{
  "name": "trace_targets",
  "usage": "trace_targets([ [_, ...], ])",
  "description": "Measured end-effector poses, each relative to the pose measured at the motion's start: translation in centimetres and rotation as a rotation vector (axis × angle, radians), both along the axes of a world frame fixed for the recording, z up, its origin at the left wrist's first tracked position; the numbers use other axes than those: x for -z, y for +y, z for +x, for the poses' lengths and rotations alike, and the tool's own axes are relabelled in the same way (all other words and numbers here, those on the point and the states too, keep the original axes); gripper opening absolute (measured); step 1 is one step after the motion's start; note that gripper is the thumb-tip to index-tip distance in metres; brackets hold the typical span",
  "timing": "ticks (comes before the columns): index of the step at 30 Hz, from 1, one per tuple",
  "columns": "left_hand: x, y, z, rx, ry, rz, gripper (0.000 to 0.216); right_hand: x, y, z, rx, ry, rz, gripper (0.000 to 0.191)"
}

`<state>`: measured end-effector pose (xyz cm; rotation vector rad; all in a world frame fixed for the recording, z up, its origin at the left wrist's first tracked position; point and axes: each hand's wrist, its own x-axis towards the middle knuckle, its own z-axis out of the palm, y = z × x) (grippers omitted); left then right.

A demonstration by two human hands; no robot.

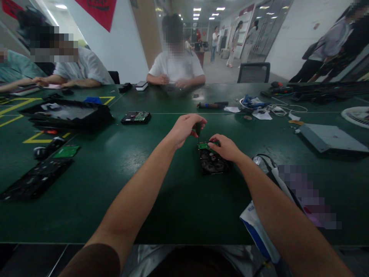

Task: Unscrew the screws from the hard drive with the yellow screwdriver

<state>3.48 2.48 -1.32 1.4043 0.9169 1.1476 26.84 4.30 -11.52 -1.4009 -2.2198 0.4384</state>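
A black hard drive (211, 163) with a green circuit board (204, 146) along its far side lies on the dark green table in front of me. My left hand (186, 129) is closed around the dark handle of a screwdriver (198, 130), held upright with its tip down at the board's far left corner. On the drive's right side rests my right hand (224, 147), its fingers bent and pressed against the far right edge of the board. The fingertips hide part of that edge.
Left stand a black tray (69, 113), a green board (67, 151) and a black panel (37, 179). Another hard drive (136, 117) lies farther back. To the right are a grey metal box (331, 137), cables (255, 103) and a white-and-blue bag (259, 227). A person (175, 65) sits opposite.
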Motion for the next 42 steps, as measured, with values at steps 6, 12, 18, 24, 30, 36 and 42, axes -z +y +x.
trace_targets([
  [6,0.23,-0.11,0.52,0.065,-0.144,-0.125,0.02,-0.48,-0.16,-0.09,-0.035,-0.048,0.021,0.023],
  [12,0.19,0.1,0.21,0.016,-0.056,-0.021,0.023,-0.2,-0.02,-0.11,-0.007,-0.032,0.017,0.021],
  [18,0.09,-0.11,0.2,0.076,-0.059,-0.072,0.024,-0.14,0.05,-0.04,-0.043,-0.034,0.024,0.023],
  [24,0.2,0.02,0.29,0.078,-0.125,-0.134,0.019,-0.18,0.06,-0.02,-0.035,-0.043,0.027,0.021],
  [30,0.15,0.03,0.12,0.001,-0.051,-0.026,0.019,-0.22,-0.05,-0.01,-0.025,-0.041,0.019,0.024],
  [36,-0.07,-0.26,0.29,0.073,-0.021,-0.064,0.019,-0.28,-0.01,0.0,-0.056,-0.043,0.021,0.023],
  [42,-0.22,-0.39,0.4,0.039,-0.09,-0.08,0.019,-0.25,-0.05,-0.13,-0.014,-0.046,0.018,0.022],
])
